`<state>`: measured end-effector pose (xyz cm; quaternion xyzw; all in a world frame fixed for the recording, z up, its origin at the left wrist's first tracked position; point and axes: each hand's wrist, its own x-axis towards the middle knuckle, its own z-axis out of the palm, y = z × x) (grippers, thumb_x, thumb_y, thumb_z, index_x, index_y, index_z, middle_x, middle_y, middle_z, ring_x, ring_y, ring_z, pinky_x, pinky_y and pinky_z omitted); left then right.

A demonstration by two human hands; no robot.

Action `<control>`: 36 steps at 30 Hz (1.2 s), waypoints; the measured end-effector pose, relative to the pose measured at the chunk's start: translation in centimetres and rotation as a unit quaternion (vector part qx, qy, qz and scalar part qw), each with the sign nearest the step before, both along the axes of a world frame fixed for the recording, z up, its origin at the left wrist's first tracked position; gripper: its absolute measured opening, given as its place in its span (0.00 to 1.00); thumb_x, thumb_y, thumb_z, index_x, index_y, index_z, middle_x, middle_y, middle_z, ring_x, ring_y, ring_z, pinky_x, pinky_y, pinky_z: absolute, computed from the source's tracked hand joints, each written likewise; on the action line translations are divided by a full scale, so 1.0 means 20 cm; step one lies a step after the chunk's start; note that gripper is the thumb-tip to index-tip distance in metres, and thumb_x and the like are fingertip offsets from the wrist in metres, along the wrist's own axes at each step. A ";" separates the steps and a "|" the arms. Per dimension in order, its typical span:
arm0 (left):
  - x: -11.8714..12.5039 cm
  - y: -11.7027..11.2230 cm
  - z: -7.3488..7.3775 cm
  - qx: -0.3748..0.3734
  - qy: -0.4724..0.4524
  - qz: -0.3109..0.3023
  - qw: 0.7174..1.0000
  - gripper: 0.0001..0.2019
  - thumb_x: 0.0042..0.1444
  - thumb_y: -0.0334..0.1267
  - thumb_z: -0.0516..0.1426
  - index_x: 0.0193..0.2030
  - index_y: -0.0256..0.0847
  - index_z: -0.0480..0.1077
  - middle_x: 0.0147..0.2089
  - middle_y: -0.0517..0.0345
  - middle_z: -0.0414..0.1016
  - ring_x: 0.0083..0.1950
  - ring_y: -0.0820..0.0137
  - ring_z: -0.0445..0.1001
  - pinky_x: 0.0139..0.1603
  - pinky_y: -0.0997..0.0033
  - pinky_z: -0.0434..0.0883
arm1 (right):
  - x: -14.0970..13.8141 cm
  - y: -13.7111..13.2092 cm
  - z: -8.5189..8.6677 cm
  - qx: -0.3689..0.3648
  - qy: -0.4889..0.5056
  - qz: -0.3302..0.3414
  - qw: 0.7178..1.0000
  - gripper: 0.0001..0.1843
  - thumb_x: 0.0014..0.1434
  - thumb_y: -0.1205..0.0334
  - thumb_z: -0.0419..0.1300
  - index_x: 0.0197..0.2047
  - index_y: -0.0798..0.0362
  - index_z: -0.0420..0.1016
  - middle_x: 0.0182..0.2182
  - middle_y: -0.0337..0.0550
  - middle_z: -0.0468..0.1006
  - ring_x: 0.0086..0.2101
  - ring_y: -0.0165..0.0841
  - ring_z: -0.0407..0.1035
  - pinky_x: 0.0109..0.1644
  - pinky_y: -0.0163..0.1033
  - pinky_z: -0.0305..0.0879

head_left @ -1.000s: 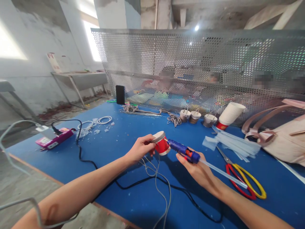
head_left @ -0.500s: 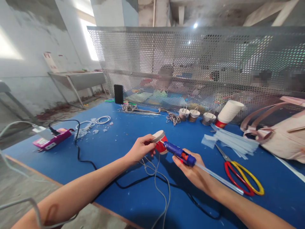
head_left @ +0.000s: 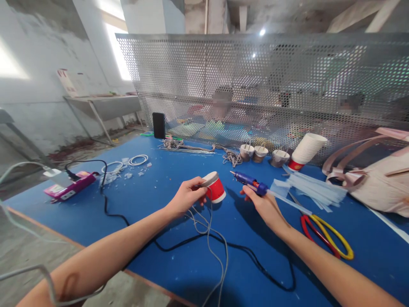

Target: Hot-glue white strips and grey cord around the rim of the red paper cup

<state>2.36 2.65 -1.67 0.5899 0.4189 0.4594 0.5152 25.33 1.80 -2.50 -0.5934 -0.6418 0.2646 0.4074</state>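
Observation:
A red and white paper cup (head_left: 216,189) is tilted in my left hand (head_left: 189,194), whose thumb and fingers close on its rim side. Grey cord (head_left: 209,230) hangs from the cup and trails in loops over the table toward me. To the right, my right hand (head_left: 263,204) is wrapped round a blue hot glue gun (head_left: 251,182). The gun's nozzle points left toward the cup, with a gap between them. A long clear glue stick (head_left: 290,201) sticks out of its back end.
Red and yellow scissors (head_left: 329,234) lie by my right forearm, beside clear glue sticks (head_left: 316,189). Behind stand stacked paper cups (head_left: 308,149), several cord-wrapped cups (head_left: 260,153) and a perforated metal screen (head_left: 191,76). A black cable (head_left: 179,245) crosses the blue table from a purple power strip (head_left: 72,185).
My right hand has drawn the glue gun away from the cup, to the right and slightly up. My left hand keeps the cup almost in place, turned a little.

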 end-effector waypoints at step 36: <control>0.05 -0.11 0.10 0.469 0.276 -0.023 0.839 0.07 0.52 0.26 0.54 0.34 0.38 0.72 0.32 0.58 0.67 0.28 0.77 0.67 0.28 0.79 0.67 | -0.36 -0.29 0.05 -0.304 0.704 0.089 0.636 0.07 0.44 0.69 0.62 0.29 0.58 0.70 0.24 0.38 0.72 0.23 0.24 0.64 0.24 0.29 0.57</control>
